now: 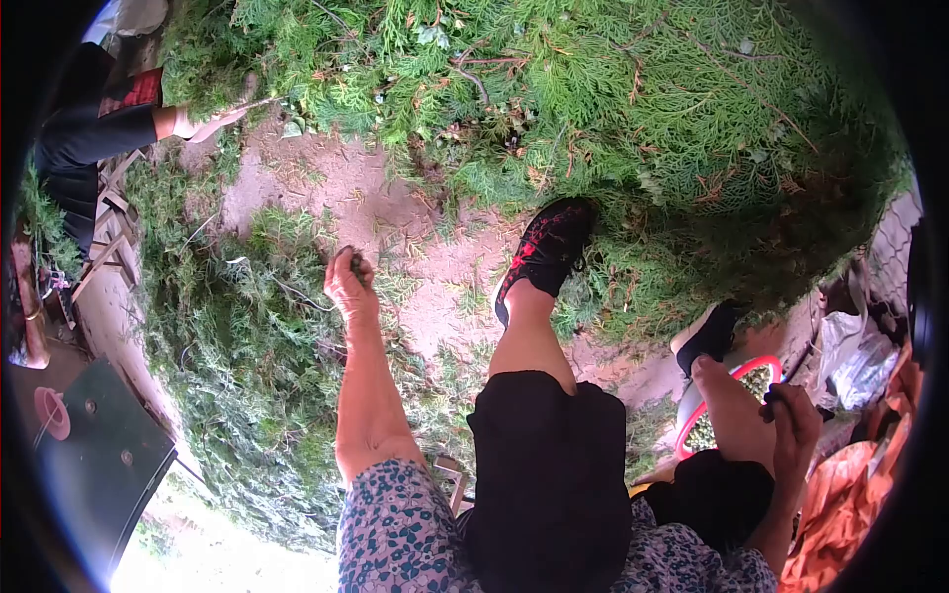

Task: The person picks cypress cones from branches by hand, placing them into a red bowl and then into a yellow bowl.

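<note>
My left hand [351,282] reaches forward over cut green branches, its fingers closed round a small dark thing I cannot make out. Bare ground [445,296] shows just right of it. My right hand [794,425] is at the lower right, beside my right leg, with its fingers curled together. Something dark is at its fingertips, too unclear to name. Near that hand stands a container with a red rim [684,435], partly hidden by my leg, with small green pieces inside.
Leafy green branches [692,119] are heaped across the top, and more [247,395] lie at the left. A co-worker's hand [203,124] is at the upper left. Orange sheeting [840,504] and clear plastic [862,371] lie at the right. A dark board [99,455] is at the lower left.
</note>
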`<control>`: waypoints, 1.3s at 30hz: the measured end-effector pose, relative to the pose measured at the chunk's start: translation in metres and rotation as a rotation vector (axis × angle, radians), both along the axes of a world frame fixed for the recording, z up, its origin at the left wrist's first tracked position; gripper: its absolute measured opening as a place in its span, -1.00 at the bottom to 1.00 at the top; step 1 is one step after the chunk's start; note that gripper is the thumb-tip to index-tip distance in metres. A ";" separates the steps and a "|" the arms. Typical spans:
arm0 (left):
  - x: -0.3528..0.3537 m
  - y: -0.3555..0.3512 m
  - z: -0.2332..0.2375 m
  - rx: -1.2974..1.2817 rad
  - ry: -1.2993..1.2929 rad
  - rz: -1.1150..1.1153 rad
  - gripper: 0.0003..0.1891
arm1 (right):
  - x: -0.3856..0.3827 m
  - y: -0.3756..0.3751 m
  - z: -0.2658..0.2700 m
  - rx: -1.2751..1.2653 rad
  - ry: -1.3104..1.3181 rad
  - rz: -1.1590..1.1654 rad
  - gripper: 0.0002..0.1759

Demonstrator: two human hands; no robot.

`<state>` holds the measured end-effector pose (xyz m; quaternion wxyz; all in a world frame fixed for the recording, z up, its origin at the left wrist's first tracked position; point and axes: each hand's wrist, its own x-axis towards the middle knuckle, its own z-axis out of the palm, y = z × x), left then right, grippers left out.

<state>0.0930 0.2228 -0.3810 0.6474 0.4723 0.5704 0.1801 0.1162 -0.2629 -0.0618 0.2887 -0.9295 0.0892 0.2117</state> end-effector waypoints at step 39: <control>0.052 -0.066 -0.030 -0.091 -0.049 -0.396 -0.87 | -0.002 -0.001 0.009 0.009 0.021 -0.019 -0.82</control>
